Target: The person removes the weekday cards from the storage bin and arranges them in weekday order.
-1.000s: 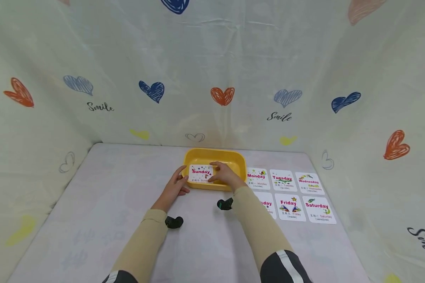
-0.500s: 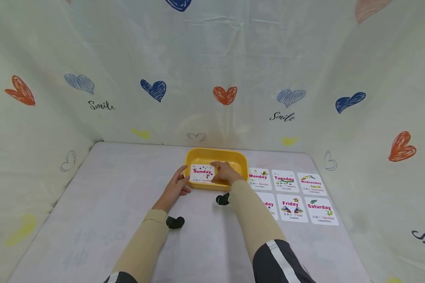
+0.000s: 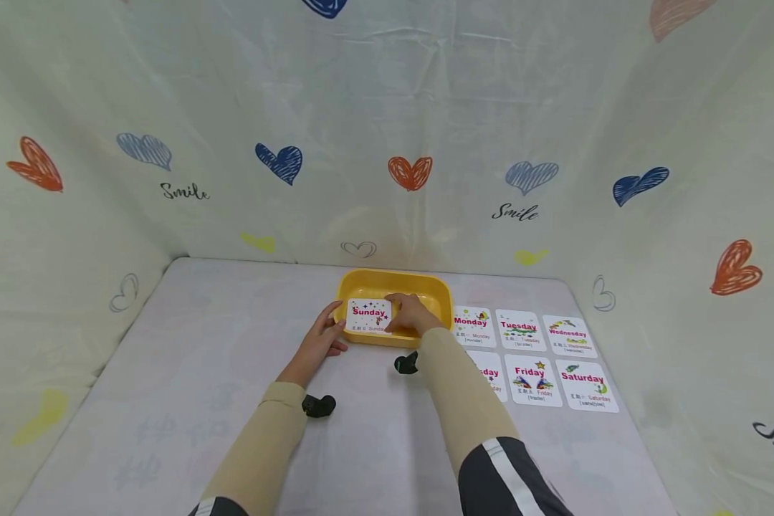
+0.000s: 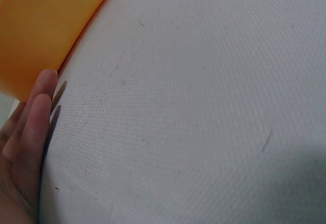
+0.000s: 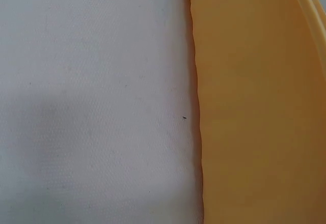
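A white card printed "Sunday" [image 3: 369, 315] lies in the left part of a shallow yellow tray [image 3: 435, 290]. My right hand [image 3: 413, 314] reaches over the tray's front rim and holds the card at its right edge, forefinger near the upper corner and thumb near the lower one. At the tray's left end, my left hand [image 3: 319, 340] grips the rim. In the left wrist view, fingers [image 4: 33, 122] rest against the outer wall of the tray [image 4: 46, 20]. The right wrist view shows only the tray's outside wall [image 5: 260, 102] and the tablecloth; the right hand is out of that view.
Right of the tray, several day cards lie in two rows, among them the Monday card [image 3: 471, 326], Tuesday card [image 3: 521, 330], Wednesday card [image 3: 569, 336], Friday card [image 3: 532, 380] and Saturday card [image 3: 585, 385]. The right arm partly hides another. A heart-printed curtain [image 3: 355, 93] surrounds the table.
The right thumb has drawn back slightly to the right, toward the Sunday card's edge. The left hand stays at the rim. The head view has shifted a little.
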The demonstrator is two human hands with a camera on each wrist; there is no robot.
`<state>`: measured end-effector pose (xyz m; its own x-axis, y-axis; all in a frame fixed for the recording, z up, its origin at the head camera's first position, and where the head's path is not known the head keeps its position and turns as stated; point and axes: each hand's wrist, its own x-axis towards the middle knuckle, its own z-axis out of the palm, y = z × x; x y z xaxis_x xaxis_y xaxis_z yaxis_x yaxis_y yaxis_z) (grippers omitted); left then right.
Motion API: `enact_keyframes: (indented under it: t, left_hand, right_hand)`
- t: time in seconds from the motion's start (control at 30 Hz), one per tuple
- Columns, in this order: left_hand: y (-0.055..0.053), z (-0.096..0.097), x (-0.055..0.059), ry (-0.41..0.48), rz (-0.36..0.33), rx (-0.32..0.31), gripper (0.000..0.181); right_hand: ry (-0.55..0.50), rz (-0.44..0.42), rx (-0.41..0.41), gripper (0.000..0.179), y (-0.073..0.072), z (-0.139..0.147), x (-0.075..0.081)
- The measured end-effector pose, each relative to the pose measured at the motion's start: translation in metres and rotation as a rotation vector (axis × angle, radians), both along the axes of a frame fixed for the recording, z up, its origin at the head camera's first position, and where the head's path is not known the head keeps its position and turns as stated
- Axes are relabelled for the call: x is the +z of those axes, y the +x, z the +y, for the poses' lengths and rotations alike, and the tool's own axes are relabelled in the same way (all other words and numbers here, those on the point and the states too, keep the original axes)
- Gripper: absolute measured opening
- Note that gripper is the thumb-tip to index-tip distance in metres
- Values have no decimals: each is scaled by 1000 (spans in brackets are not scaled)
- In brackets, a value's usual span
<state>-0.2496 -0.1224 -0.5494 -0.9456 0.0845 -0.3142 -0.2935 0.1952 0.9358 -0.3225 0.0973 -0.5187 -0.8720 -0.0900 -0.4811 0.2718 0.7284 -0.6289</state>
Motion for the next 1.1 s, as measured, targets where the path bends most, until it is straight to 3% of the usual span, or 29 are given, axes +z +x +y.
enact_keyframes:
  t: [0.3, 0.6, 0.77, 1.0, 1.1]
  left_hand:
    - [1, 3, 2, -3, -5, -11, 54]
    - [1, 5, 1, -2, -5, -17, 54]
    - [2, 4, 0, -8, -21, -10, 55]
    - [1, -1, 2, -11, -17, -24, 55]
    - [0, -2, 2, -7, -10, -29, 55]
  right_hand:
    - [-27, 61, 3, 71, 6, 5, 2]
    - [-146, 100, -35, 68, 3, 14, -5]
    - [-178, 106, -49, 65, 10, 15, 2]
    - [-405, 40, -96, 59, 6, 24, 12]
    - [-446, 32, -114, 59, 4, 27, 19]
